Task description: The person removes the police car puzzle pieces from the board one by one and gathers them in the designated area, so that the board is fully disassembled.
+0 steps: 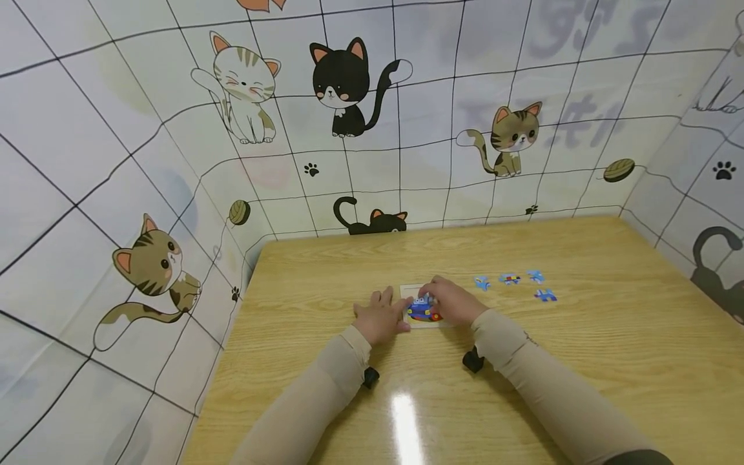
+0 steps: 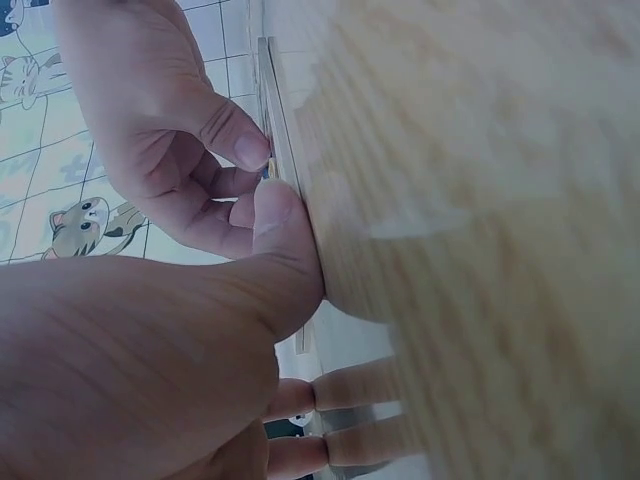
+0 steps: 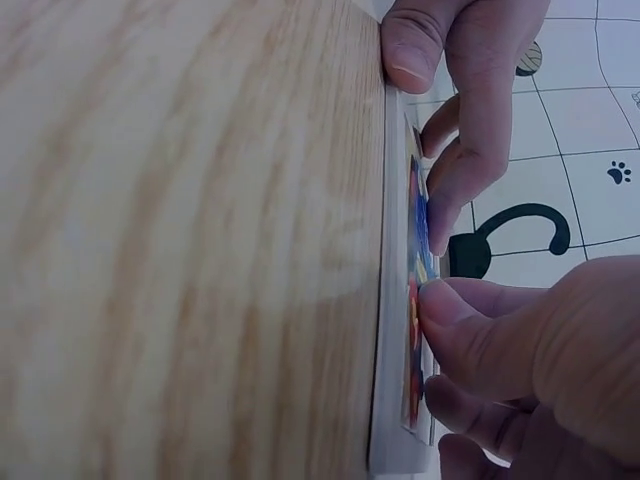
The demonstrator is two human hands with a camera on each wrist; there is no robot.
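A small jigsaw puzzle with a pale frame (image 1: 427, 325) lies on the table, its picture (image 1: 423, 312) showing a blue vehicle-like shape with red and yellow parts. My left hand (image 1: 379, 318) rests at the frame's left side, fingers spread; the thumb (image 2: 275, 225) presses by the near edge and the index finger reaches onto the picture. From the right, my right hand (image 1: 456, 302) bends over the puzzle. Its thumb (image 3: 447, 303) and index finger pinch a puzzle piece (image 2: 266, 172) at the picture's surface, mostly hidden by the fingertips.
Several loose blue puzzle pieces (image 1: 510, 279) lie to the right of the frame on the wooden table (image 1: 325, 271). Walls printed with cats (image 1: 343, 84) close off the back and both sides. Black wrist devices (image 1: 473, 360) hang under both forearms.
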